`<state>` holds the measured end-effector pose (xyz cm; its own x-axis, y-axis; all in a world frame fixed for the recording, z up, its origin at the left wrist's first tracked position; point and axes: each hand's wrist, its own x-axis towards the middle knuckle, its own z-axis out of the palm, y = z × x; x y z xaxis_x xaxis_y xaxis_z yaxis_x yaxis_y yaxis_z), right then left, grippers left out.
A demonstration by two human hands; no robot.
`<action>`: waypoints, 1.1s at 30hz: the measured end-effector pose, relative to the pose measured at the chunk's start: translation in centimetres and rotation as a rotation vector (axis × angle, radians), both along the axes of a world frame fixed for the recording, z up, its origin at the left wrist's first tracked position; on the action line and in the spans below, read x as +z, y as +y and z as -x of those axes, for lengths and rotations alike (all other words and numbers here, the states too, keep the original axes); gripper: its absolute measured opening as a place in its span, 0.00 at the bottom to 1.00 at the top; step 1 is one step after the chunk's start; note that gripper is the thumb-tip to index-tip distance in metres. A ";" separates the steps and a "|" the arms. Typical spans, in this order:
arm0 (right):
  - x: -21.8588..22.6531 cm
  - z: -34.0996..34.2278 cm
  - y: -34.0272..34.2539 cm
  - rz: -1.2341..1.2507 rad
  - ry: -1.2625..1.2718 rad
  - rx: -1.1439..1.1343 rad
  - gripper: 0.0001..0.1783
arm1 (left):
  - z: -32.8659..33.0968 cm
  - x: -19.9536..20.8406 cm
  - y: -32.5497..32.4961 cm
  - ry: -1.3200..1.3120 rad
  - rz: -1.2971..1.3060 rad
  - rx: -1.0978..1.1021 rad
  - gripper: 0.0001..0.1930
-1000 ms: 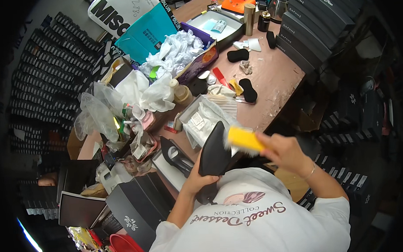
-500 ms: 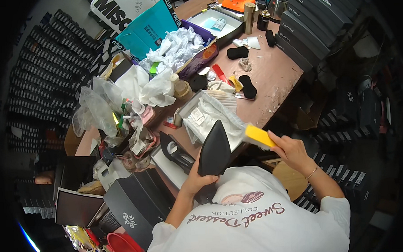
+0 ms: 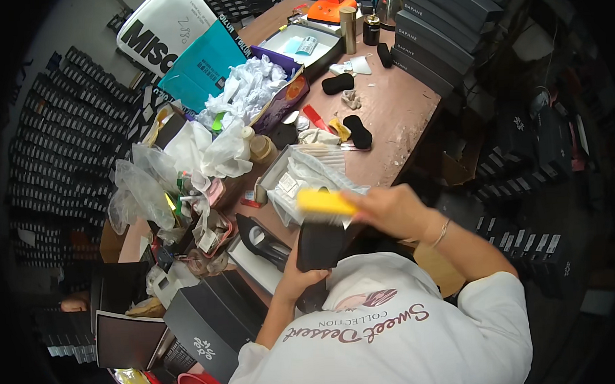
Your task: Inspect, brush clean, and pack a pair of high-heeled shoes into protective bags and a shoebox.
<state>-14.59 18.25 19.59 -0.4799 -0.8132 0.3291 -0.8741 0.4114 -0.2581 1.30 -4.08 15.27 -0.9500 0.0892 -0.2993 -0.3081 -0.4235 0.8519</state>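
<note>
My left hand (image 3: 298, 276) is closed around a black pointed shoe (image 3: 321, 246), held up in front of my white shirt with its dark sole facing up. In my right hand (image 3: 395, 212) is a yellow brush (image 3: 325, 202), slightly blurred by motion. Its pale bristles lie over the shoe's toe end and hide it; whether they touch cannot be made out. Left of the held shoe, a second black shoe (image 3: 253, 240) rests at a pale, open box part (image 3: 250, 267). Just beyond the brush stands an open shoe box (image 3: 272, 176) lined with white tissue.
Plastic bags (image 3: 145, 184) and small clutter crowd the table's left side. Beyond them is a purple box (image 3: 292, 98) of crumpled paper. Black sponges (image 3: 357, 133) lie on the tabletop (image 3: 393, 128). Dark shoe boxes (image 3: 428, 49) are stacked far right, others (image 3: 220, 317) near left.
My right hand has swung left with the brush, from beside the shoe to over its toe. The shoe stays in my left hand. The whole view has shifted slightly.
</note>
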 end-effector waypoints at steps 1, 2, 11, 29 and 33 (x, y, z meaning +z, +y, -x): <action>-1.5 2.4 1.6 -0.116 0.035 -0.147 0.21 | -0.3 -0.1 0.1 -0.031 0.030 0.002 0.50; -0.4 4.8 3.2 -0.343 0.106 -0.241 0.22 | -0.3 0.0 0.1 0.002 0.015 0.017 0.50; -2.5 3.8 2.4 -0.072 0.017 -0.247 0.23 | -0.5 -2.6 -0.6 -0.032 -0.137 0.101 0.37; -4.4 1.7 -3.7 -0.002 -0.025 -0.237 0.26 | -0.3 -4.4 -1.1 0.010 -0.557 0.261 0.49; -1.8 -2.1 -4.3 0.089 -0.020 0.069 0.28 | 0.5 -4.5 -1.8 -0.134 -0.203 0.413 0.52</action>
